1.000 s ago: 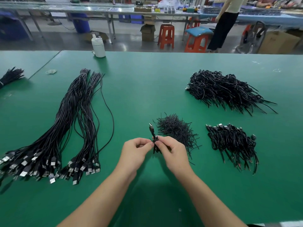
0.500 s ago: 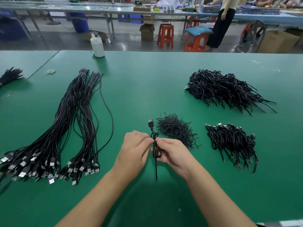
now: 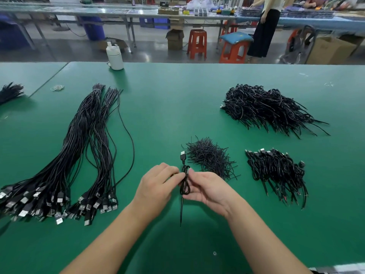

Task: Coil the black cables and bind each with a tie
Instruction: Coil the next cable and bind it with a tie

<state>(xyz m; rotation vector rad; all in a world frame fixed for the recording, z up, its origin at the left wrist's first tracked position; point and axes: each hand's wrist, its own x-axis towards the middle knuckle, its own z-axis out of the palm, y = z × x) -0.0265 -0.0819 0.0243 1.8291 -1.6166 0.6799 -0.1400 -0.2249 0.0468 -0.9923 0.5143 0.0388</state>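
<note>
Coiled cable (image 3: 184,184), now hanging lower with tail dangling, being pinched between left hand (image 3: 158,186) and right hand (image 3: 207,187) just beside the tie pile (image 3: 209,157); binding appearing nearly done.

Both hands meet near the table's (image 3: 177,99) near-centre, the left hand (image 3: 158,186) at nine o'clock of the coiled cable (image 3: 184,186), the right hand (image 3: 209,188) at three o'clock; the cable's plug (image 3: 182,155) points to twelve and its tail (image 3: 181,212) to six. The pile of ties (image 3: 209,157) lies at one o'clock of the hands. The small heap of bound cables (image 3: 276,171) lies at three o'clock, the large heap (image 3: 266,107) behind it at two o'clock. The long straight cables (image 3: 75,155) stretch at nine to ten o'clock. The bottle (image 3: 115,56) stands at eleven o'clock, on the far edge.
</note>
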